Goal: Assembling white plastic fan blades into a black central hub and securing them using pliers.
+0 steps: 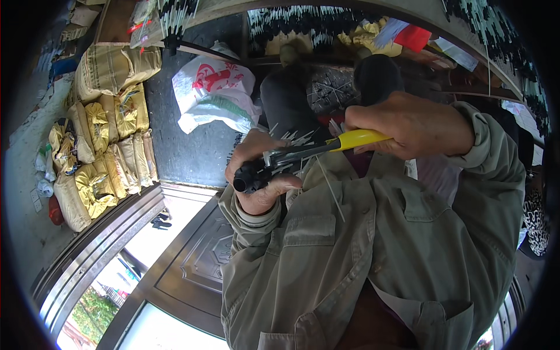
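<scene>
My left hand (255, 153) is closed around a black plastic piece with a round hollow end (249, 178). Thin white sticks (300, 139) poke out beside these fingers; whether they belong to the black piece I cannot tell. My right hand (402, 123) grips the yellow handle of a pair of pliers (363, 138). Their metal jaws reach left to the black piece, but the tips are hidden there. One long thin stick (331, 189) slants down across the front of my jacket.
A white plastic sack (213, 87) lies on the dark floor ahead. Yellow and brown sacks (105, 149) are stacked at the left wall. Bundles of black-and-white sticks (303, 22) line a wooden rack, whose beam (373, 9) arches overhead. A dark panelled door (195, 262) stands lower left.
</scene>
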{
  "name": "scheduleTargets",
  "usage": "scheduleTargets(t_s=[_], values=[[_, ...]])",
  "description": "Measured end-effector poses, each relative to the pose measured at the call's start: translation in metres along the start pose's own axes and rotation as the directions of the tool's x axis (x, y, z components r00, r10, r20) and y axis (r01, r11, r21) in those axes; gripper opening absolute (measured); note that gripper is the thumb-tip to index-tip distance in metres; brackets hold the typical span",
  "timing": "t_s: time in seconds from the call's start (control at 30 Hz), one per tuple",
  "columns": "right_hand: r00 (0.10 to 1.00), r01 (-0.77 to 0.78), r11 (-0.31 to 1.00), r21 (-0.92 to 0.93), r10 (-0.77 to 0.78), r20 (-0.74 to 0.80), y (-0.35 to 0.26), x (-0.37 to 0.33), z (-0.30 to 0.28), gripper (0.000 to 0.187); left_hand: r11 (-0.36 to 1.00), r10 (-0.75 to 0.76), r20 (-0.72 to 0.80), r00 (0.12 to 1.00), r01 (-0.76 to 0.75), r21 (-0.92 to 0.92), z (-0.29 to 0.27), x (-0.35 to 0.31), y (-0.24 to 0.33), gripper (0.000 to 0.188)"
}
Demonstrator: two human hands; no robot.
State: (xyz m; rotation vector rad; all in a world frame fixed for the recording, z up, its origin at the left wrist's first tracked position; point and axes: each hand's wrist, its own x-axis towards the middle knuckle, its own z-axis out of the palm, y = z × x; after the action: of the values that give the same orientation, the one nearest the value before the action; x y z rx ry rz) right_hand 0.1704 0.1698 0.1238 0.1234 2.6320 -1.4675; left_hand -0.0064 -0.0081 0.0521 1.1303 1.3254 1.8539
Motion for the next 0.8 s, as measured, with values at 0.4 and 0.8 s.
scheduleTargets(t_s=[0.4,0.8], values=[[0.967,0.113,0.993,0.018,-0.106,-0.233,0.035,0.004,0.074,0.028,1.000,0.025,-0.052,0.998,-0.024,0.019,0.012,0.003,-0.001,0.057],[0.938,-0.208,0.978,-0.029,0.208,0.277,-0.023,0.002,-0.050,0.021,0.991,-0.003,0.051,0.999,0.010,-0.136,0.005,-0.002,0.007,0.070]])
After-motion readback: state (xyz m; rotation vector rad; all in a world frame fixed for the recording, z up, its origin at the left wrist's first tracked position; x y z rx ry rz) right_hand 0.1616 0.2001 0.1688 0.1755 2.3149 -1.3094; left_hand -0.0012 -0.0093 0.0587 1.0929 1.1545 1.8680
